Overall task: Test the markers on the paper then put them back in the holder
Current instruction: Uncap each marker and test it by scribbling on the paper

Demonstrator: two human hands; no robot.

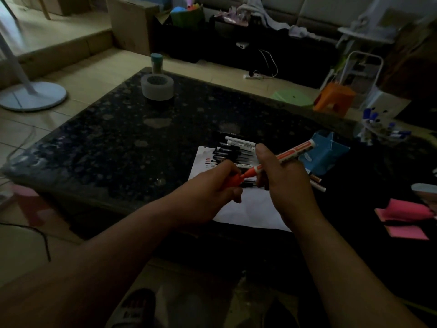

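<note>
Left hand (210,188) pinches rounded orange cap (231,182); right hand (283,185) grips cylindrical marker (292,152).

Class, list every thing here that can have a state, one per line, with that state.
Orange marker: uncapped, held in the right hand.
Cap: off, pinched in the left hand, at the marker's tip.
Paper: flat, bearing test strokes.
Other markers: lying in a row across the paper.
Blue holder: beside the paper, contents unclear.
Tape roll: lying flat.
</note>
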